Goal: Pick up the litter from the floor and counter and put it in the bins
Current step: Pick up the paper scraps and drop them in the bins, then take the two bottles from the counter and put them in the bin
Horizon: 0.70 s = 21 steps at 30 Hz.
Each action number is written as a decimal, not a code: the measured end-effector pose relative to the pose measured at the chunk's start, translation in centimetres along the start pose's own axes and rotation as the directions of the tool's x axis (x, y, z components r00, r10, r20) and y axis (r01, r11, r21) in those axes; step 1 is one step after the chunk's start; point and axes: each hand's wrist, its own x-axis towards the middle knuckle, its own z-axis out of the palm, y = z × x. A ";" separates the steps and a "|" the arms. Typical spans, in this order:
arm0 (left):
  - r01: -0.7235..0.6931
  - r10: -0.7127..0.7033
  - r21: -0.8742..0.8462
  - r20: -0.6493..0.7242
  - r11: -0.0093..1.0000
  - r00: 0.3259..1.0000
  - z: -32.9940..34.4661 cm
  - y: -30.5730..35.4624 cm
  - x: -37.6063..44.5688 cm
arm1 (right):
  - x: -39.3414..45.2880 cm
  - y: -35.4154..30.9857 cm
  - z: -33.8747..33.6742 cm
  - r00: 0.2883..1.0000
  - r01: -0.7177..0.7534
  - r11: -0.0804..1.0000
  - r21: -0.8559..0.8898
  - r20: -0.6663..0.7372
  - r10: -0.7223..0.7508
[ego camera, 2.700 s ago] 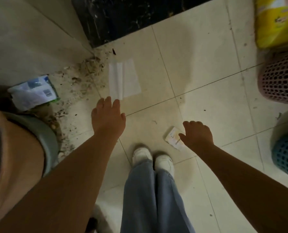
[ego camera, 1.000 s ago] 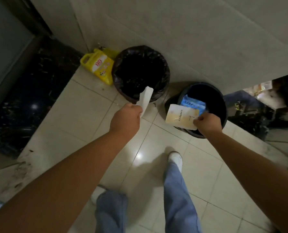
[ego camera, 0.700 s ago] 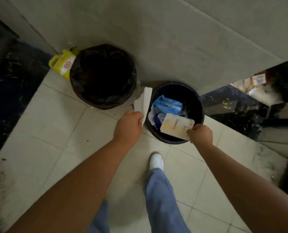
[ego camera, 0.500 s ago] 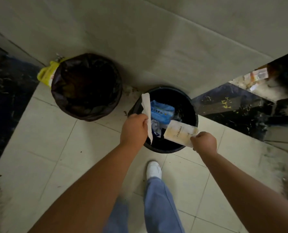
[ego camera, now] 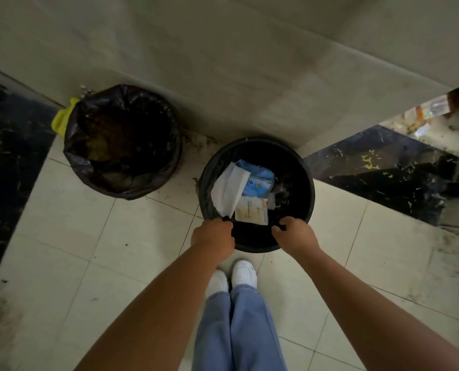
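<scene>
The black round bin (ego camera: 307, 183) stands on the tiled floor against the wall. Inside it lie a white sheet of paper (ego camera: 228, 191), a beige printed packet (ego camera: 251, 211) and a blue packet (ego camera: 259, 180). My left hand (ego camera: 213, 235) hovers over the bin's near rim on the left, fingers loosely curled and holding nothing. My right hand (ego camera: 296, 234) is over the near rim on the right, also empty. A second bin lined with a dark bag (ego camera: 122, 141) stands to the left.
A yellow jug (ego camera: 61, 119) is wedged behind the left bin. Black marble thresholds (ego camera: 383, 178) flank the tiled floor on both sides. My white shoes (ego camera: 233, 277) stand just in front of the right bin. Dirt lies along the wall base and in the floor's corners.
I carried the white paper and the beige packet from the floor to the right bin. Both hands have let go, and the two pieces now lie inside it.
</scene>
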 end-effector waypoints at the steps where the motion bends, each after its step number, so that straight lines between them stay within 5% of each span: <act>1: 0.001 0.000 0.038 -0.032 0.999 1.000 -0.5 -0.4 -0.4 | -0.4 -0.3 -0.3 1.000 0.021 0.999 -0.034 -0.013 -0.021; 5: 0.079 -0.060 0.083 -0.208 0.993 0.976 -3.9 -2.4 -3.1 | -2.9 -1.5 -2.5 0.982 0.141 0.966 -0.216 -0.092 -0.164; 9: 0.095 -0.062 0.048 -0.464 0.994 0.884 -9.1 -4.1 -8.4 | -7.7 -5.7 -6.0 0.917 0.311 0.875 -0.370 -0.127 -0.379; 13: 0.157 -0.096 0.028 -0.677 0.987 0.730 -14.2 -6.3 -14.0 | -13.3 -13.5 -9.0 0.748 0.480 0.726 -0.493 -0.204 -0.632; 21: 0.328 -0.401 -0.258 -0.762 0.908 0.508 -19.6 -11.0 -28.3 | -24.1 -25.6 -13.7 0.429 0.634 0.397 -0.663 -0.125 -0.895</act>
